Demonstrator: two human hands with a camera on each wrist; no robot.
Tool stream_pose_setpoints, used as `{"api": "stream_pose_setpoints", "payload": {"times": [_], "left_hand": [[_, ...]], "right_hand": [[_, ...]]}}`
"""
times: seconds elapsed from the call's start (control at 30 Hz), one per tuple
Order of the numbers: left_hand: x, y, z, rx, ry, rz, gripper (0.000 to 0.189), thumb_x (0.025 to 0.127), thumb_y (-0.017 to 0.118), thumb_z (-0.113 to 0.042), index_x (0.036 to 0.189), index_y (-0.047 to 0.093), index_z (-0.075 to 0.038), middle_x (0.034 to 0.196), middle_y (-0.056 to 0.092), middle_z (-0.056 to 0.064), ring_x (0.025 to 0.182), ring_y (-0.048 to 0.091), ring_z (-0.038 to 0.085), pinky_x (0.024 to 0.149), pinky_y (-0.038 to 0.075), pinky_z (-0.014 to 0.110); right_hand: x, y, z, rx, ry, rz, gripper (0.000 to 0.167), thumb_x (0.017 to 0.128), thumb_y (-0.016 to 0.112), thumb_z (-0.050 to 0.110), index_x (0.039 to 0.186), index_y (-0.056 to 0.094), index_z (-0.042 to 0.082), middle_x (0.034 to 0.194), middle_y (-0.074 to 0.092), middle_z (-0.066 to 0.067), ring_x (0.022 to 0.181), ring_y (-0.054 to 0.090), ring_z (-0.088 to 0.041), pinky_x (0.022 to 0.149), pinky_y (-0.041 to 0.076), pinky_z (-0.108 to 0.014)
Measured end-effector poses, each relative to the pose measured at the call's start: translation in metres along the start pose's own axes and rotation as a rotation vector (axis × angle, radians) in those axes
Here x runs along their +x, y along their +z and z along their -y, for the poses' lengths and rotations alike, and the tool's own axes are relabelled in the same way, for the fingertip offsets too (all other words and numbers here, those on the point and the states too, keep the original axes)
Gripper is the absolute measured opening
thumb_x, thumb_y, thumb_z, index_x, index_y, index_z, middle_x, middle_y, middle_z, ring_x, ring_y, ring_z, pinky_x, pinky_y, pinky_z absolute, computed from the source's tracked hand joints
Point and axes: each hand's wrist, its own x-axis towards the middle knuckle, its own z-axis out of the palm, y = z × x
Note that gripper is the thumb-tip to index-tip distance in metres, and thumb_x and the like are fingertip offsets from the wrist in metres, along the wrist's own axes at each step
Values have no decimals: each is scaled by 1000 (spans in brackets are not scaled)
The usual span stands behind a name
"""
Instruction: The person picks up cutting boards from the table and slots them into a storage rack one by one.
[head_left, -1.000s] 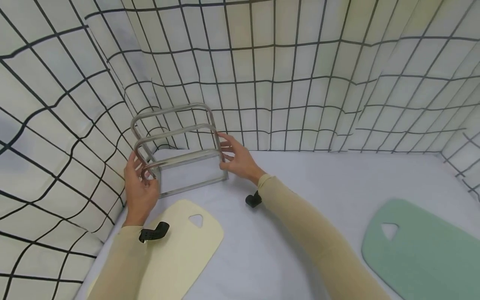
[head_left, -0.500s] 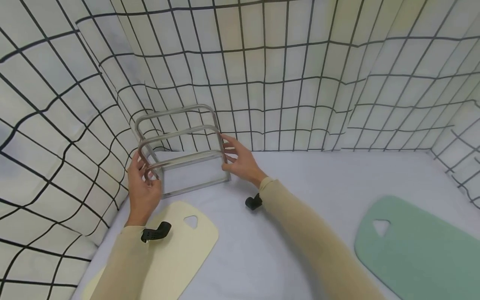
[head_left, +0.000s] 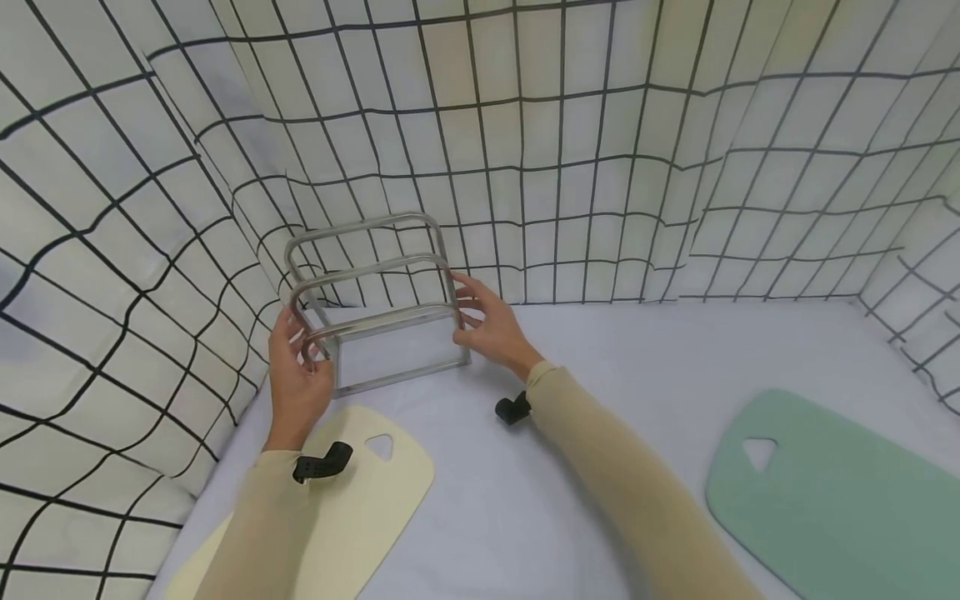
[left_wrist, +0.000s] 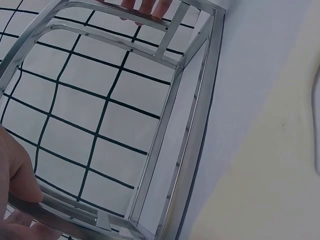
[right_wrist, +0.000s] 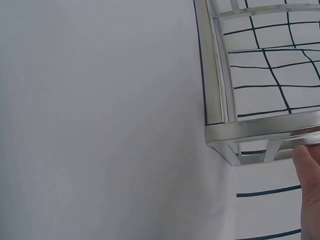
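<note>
A silver metal rack (head_left: 382,320) with three rounded loops stands on the white-covered table, near the back left corner. My left hand (head_left: 300,392) grips its left side, thumb (left_wrist: 25,177) on the near bar and fingers behind. At the opposite side my right hand (head_left: 495,329) holds the loop's upright, thumb and fingers on either side of the metal. The rack's base frame (left_wrist: 199,125) lies close against the cloth in the left wrist view. In the right wrist view a base corner (right_wrist: 270,126) shows, with the right thumb at the bar below it.
A cream cutting board (head_left: 375,492) with a triangular hole lies in front of the rack, partly under the left forearm. A green cutting board (head_left: 832,492) lies at the right. Black-gridded white walls (head_left: 555,192) enclose the back and sides.
The rack has shifted a little to the right along the table, both hands moving with it. The view has turned slightly, and the boards stay where they lay.
</note>
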Motion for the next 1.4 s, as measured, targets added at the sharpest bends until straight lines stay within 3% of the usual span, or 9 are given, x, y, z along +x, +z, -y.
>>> {"api": "stream_pose_setpoints", "payload": {"times": [0.17, 0.27, 0.43, 0.7, 1.0, 1.07, 1.23, 1.3, 1.4], "left_hand": [[2, 2, -1, -40, -12, 4, 91, 93, 44, 13, 165, 15, -33, 163, 32, 13, 151, 40, 34, 102, 47, 24], [3, 3, -3, -70, -39, 9, 91, 92, 44, 13, 164, 15, -35, 164, 32, 11, 151, 40, 32, 89, 42, 12], [2, 9, -6, -97, -69, 8, 92, 93, 44, 14, 164, 16, -38, 164, 34, 8, 151, 42, 29, 91, 42, 14], [0, 19, -9, -117, -49, 15, 93, 92, 43, 14, 163, 16, -39, 163, 35, 9, 150, 44, 31, 85, 43, 9], [1, 21, -12, -94, -69, 42, 91, 93, 44, 12, 163, 18, -41, 163, 36, 7, 151, 43, 25, 92, 44, 14], [2, 22, -13, -84, -75, 49, 92, 93, 45, 11, 162, 17, -42, 163, 36, 6, 151, 43, 24, 96, 46, 20], [5, 25, -14, -90, -74, 59, 92, 94, 44, 12, 162, 17, -42, 164, 36, 9, 152, 42, 26, 109, 47, 48], [6, 26, -15, -84, -73, 60, 92, 94, 44, 13, 163, 18, -42, 164, 35, 10, 152, 42, 27, 111, 46, 51], [7, 28, -17, -73, -76, 65, 92, 93, 44, 12, 163, 17, -40, 164, 35, 10, 151, 43, 27, 108, 47, 47]], "right_hand": [[-3, -2, 0, 1, -9, -11, 95, 79, 67, -8, 157, 39, 39, 145, 52, -7, 141, 55, -29, 113, 50, -31], [-5, -3, 0, -1, -17, -21, 95, 79, 67, -8, 157, 39, 39, 145, 52, -7, 141, 55, -29, 113, 50, -31], [-9, -8, -2, 6, -24, -41, 94, 78, 66, -8, 156, 41, 39, 146, 53, -7, 142, 54, -30, 113, 50, -32], [-16, -17, -2, 25, -16, -62, 92, 79, 66, -9, 156, 44, 37, 147, 53, -7, 143, 53, -29, 114, 49, -31], [-22, -20, -4, 6, -1, -77, 94, 80, 67, -8, 156, 41, 39, 150, 51, -5, 145, 51, -27, 115, 48, -29], [-23, -21, -5, 4, 3, -85, 94, 80, 67, -8, 156, 41, 40, 150, 51, -5, 145, 52, -27, 114, 48, -30], [-24, -24, -6, -3, -5, -100, 92, 80, 67, -7, 156, 42, 40, 149, 52, -5, 142, 54, -28, 114, 49, -31], [-24, -25, -7, -10, -11, -101, 92, 80, 67, -6, 156, 42, 39, 150, 52, -5, 142, 55, -28, 114, 50, -32], [-25, -27, -7, -24, -17, -108, 91, 80, 67, -6, 157, 42, 37, 149, 52, -7, 141, 56, -29, 113, 51, -33]]}}
